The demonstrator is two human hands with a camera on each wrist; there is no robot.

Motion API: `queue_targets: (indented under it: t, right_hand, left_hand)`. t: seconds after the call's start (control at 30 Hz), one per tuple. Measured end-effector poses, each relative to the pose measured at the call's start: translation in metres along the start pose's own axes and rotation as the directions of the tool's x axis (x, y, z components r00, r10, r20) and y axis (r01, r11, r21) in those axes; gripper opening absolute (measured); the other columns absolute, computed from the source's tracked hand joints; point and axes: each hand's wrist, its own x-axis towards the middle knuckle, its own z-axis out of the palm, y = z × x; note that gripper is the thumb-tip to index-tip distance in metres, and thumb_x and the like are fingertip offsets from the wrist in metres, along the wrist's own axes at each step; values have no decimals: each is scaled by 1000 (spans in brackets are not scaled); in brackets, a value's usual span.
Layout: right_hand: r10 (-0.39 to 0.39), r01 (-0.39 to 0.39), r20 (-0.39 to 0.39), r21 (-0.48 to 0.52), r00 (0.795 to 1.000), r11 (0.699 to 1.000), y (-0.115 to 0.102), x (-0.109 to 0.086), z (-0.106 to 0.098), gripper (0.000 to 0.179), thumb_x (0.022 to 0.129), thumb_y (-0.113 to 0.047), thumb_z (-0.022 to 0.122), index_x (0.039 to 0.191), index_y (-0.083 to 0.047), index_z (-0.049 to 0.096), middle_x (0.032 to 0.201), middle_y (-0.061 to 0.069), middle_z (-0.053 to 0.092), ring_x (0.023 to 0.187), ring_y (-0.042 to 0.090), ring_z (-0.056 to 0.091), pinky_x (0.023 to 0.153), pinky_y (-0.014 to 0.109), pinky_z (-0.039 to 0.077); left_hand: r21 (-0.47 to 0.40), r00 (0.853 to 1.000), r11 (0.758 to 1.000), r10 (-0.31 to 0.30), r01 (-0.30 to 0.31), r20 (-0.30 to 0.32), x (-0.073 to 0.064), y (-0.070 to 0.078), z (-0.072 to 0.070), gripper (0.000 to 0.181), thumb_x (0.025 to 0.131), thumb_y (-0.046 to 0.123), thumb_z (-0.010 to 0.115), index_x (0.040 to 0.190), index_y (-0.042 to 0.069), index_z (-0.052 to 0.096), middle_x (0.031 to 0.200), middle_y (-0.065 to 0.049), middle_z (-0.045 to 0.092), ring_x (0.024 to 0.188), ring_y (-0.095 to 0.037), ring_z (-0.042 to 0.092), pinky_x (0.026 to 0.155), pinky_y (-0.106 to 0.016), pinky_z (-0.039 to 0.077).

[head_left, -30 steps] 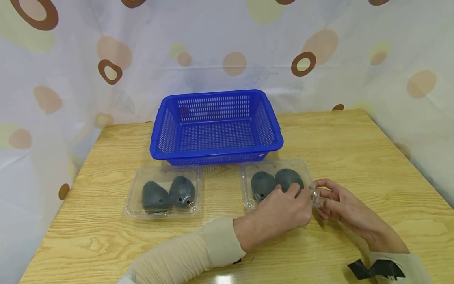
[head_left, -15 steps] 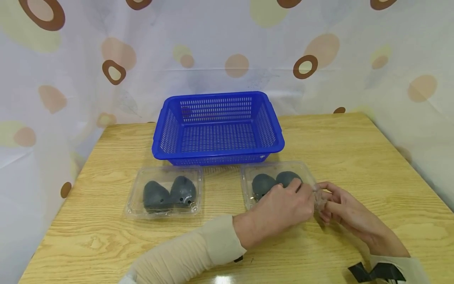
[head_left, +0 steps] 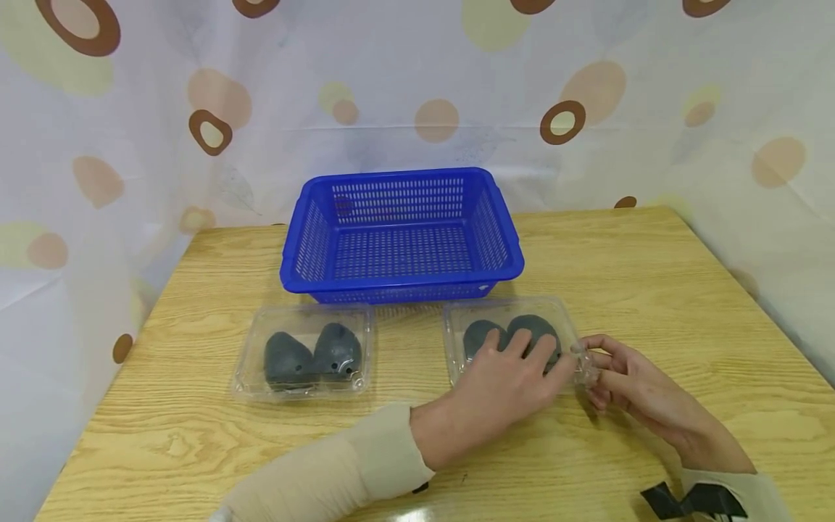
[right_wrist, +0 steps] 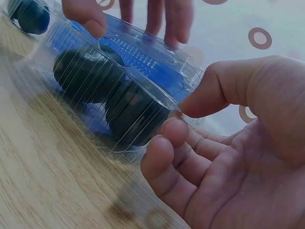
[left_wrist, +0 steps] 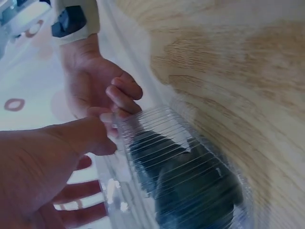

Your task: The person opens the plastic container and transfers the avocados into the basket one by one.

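Observation:
Two clear plastic clamshell boxes lie on the wooden table in the head view. The right box (head_left: 457,312) holds two dark green rounded things (head_left: 531,330) that look like avocados. My left hand (head_left: 502,384) spreads its fingers over that box's lid, thumb toward the right corner. With thumb and forefinger, my right hand (head_left: 642,388) pinches the same corner at the rim; the right wrist view shows this thumb (right_wrist: 205,95) against the plastic edge. The left box (head_left: 251,355) also holds two dark green things (head_left: 335,351); neither hand touches it.
Behind the boxes stands a blue slotted plastic basket (head_left: 401,281), its front close to both of them. A patterned curtain (head_left: 391,72) hangs along the back and sides of the wooden table (head_left: 626,268).
My left hand has moved slightly left from the right corner, and its fingers have spread from a bunched pose over the lid. The right hand keeps its place at the corner.

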Motion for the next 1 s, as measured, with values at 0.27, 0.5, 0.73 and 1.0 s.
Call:
queue_targets:
  t: [0.27, 0.5, 0.73, 1.0]
  right_hand:
    - [43, -45, -51, -44, 998, 998, -3, -1, 0, 28, 105, -3, 38, 133, -5, 34, 84, -5, 56, 64, 20, 46, 59, 37, 50]
    - [46, -48, -53, -55, 998, 997, -3, -2, 3, 28, 105, -4, 38, 132, -5, 33, 87, -4, 56, 64, 24, 42, 59, 37, 50]
    - [31, -34, -40, -53, 999, 998, -2, -1, 3, 28, 104, -1, 37, 131, -5, 32, 84, -5, 54, 65, 32, 35, 57, 39, 48]
    - [17, -19, -39, -65, 999, 998, -2, -1, 2, 31, 102, 2, 38, 132, -6, 35, 80, -5, 55, 64, 34, 35, 56, 39, 49]
  left_hand:
    - [74, 967, 994, -97, 82, 235, -11, -2, -14, 38, 97, 18, 59, 132, 29, 50, 127, -3, 59, 107, -23, 62, 73, -45, 62]
    - [102, 932, 984, -171, 146, 320, -15, 3, -18, 52, 93, 27, 67, 139, 34, 44, 135, -5, 57, 117, -28, 58, 70, -50, 62]
    - [155, 927, 985, -128, 77, 352, -15, 4, -17, 51, 99, 25, 57, 148, 30, 43, 138, -9, 60, 123, -30, 60, 71, -52, 62]
    - [144, 916, 988, -114, 62, 383, -13, 5, -18, 49, 103, 21, 49, 151, 25, 40, 142, -12, 58, 125, -33, 60, 72, -56, 61]
